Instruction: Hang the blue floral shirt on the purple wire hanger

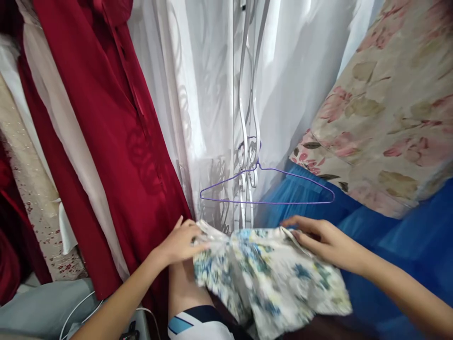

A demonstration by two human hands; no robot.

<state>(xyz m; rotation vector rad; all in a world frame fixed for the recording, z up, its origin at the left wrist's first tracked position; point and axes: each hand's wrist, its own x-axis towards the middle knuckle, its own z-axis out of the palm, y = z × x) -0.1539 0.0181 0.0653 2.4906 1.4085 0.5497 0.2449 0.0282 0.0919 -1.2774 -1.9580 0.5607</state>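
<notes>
A white garment with a blue, yellow and green floral print, which looks like a pair of shorts (269, 274), is stretched between my hands above my lap. It is partly blurred. My left hand (186, 241) grips its upper left corner, thumb over the cloth. At the upper right edge, my right hand (316, 238) has the cloth pinched in its curled fingers. Just beyond the garment, a thin purple hanger (267, 202) hangs bare from the white metal stand (243, 108).
Long red dresses (106, 118) and pale gowns hang on the left. White curtain-like fabric (205, 94) falls behind the stand. On the right hang a beige floral dress (385, 113) and blue tulle (396, 255). A white cable (79, 304) lies at lower left by grey fabric (38, 307).
</notes>
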